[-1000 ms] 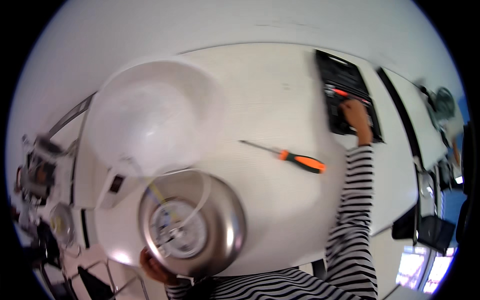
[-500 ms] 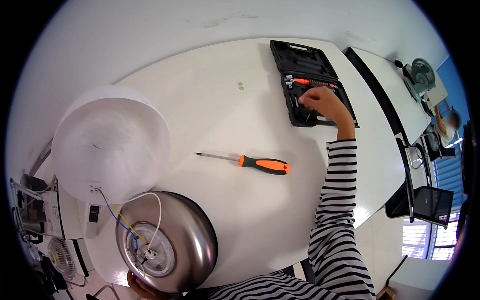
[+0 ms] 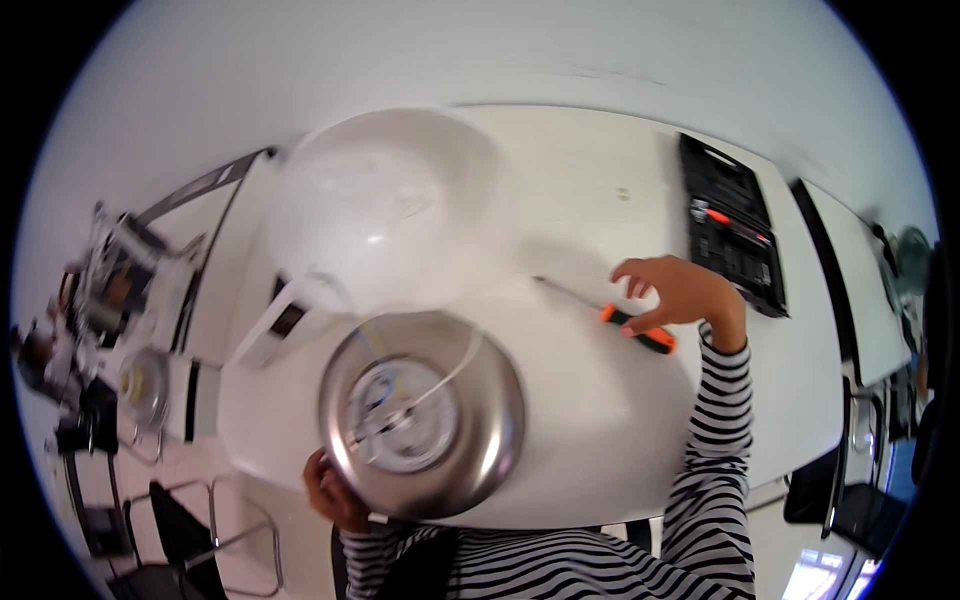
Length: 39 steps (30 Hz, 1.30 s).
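Leaving the toolbox point(image 3: 735, 225), your right hand point(image 3: 690, 293) hung over the screwdriver point(image 3: 615, 317) on the tabletop point(image 3: 580, 430), fingers spread; your left hand point(image 3: 336, 494) touched the metal bowl point(image 3: 422, 414), its grip unclear.

It looks like a workroom with office-style furniture: a pale table point(image 3: 580, 450), a second table point(image 3: 870, 310) to the right, black metal-framed chairs point(image 3: 185, 535), a plain wall point(image 3: 500, 50). An open tool case point(image 3: 735, 225) and a screwdriver point(image 3: 655, 341) on the pale table suggest a workshop
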Available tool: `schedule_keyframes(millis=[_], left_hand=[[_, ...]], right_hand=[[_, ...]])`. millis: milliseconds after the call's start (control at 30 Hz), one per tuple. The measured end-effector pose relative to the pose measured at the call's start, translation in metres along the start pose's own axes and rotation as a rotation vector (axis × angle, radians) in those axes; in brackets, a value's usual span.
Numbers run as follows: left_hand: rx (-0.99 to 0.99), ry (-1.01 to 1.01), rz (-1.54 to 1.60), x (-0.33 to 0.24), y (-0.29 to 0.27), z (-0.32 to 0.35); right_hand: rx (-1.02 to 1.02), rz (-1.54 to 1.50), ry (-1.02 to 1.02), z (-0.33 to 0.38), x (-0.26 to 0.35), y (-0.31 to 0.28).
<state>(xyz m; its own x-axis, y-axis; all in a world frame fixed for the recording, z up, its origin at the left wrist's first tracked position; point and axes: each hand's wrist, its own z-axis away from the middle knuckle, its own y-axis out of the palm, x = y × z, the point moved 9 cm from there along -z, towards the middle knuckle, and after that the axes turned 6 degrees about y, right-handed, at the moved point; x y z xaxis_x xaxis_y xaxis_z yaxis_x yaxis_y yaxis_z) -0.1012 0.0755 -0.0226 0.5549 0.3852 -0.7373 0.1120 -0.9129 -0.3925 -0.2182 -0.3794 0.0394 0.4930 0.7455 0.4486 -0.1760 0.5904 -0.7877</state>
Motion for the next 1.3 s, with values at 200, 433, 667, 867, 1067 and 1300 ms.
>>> schedule_keyframes(millis=[200, 433, 667, 867, 1067, 1300], left_hand=[[0.000, -0.005, 0.129, 0.008, 0.000, 0.000], [0.165, -0.137, 0.390, 0.005, 0.003, -0.010], [0.213, 0.108, 0.233, 0.002, -0.010, -0.099], [0.098, 0.456, 0.115, -0.034, 0.061, -0.196], [-0.030, 0.666, -0.381, -0.020, 0.102, -0.176], [0.049, 0.630, -0.425, -0.020, 0.104, -0.179]], right_hand=[[-0.148, 0.391, 0.198, -0.002, 0.012, 0.034], [-0.746, 0.472, -0.060, 0.046, 0.019, 0.041], [-1.106, 0.197, -0.254, 0.136, 0.096, 0.010], [-0.948, 0.205, -0.478, 0.050, 0.195, -0.013], [-0.547, -0.279, -0.515, -0.044, 0.211, -0.024], [-0.393, -0.429, -0.552, -0.082, 0.205, -0.030]])
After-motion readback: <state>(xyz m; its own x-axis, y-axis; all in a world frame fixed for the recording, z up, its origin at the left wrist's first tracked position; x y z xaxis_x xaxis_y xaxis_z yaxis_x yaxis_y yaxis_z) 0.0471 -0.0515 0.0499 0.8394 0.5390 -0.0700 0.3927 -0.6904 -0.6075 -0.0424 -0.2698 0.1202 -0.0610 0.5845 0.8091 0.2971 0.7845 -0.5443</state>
